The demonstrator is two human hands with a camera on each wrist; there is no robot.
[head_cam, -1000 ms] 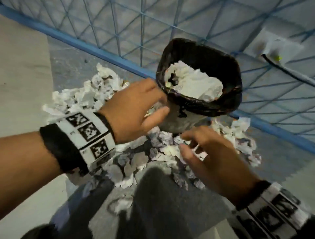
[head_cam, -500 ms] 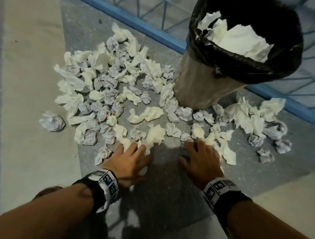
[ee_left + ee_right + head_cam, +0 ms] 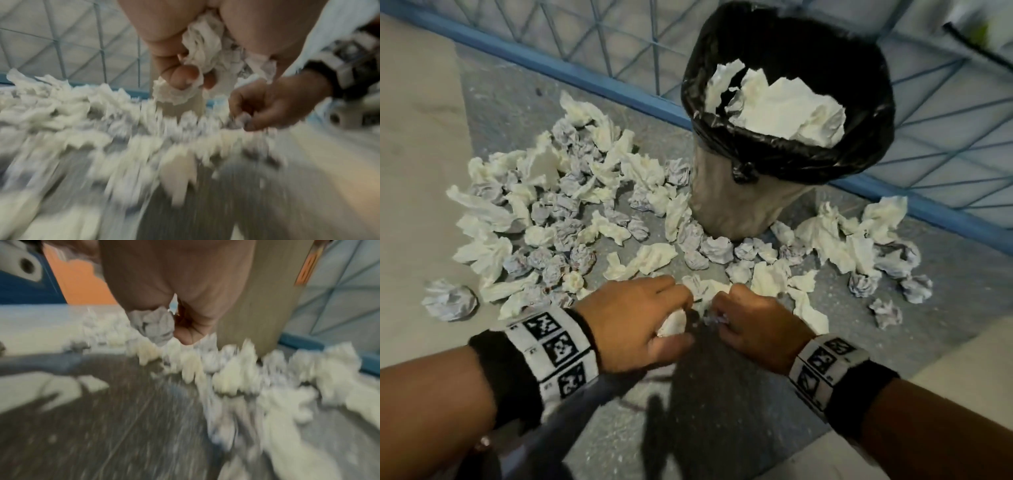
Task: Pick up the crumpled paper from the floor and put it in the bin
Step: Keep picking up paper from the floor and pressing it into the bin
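Left hand [image 3: 635,322] curled round a white paper wad [image 3: 673,323], wrist view showing tissue bunched betw. fingers [image 3: 185,78] and palm, prob. more than one piece; right hand [image 3: 753,329] curled too, pinching a small greyish wad [image 3: 154,327] betw. thumb and fingertips. Both low over the floor [image 3: 722,428], side by side at the near edge of the litter, presumably so each grabs a load per trip. Then, largest down: blue mesh fence [image 3: 619,41] w/ blue base rail behind everything; grey floor strip flanked by paler slabs; bin [image 3: 736,202] upright just in front of the rail, black liner [image 3: 787,150] folded over the rim and knotted at the front, prob. to stop it slipping in; inside, white paper [image 3: 784,109] piled near the rim, so not much room left. Crumpled paper [image 3: 551,212] scattered round the bin base, thickest on the left, smaller cluster [image 3: 859,240] on the right, some wads touching the bin wall, one stray wad [image 3: 450,299] apart on the pale slab at far left. Most of the job still ahead, judging by what lies about. Writing: black-and-white square code markers on both wristbands [image 3: 551,346], no legible text; orange label on the bin side in right wrist view, too blurred to read. Wrist views smeared by motion.
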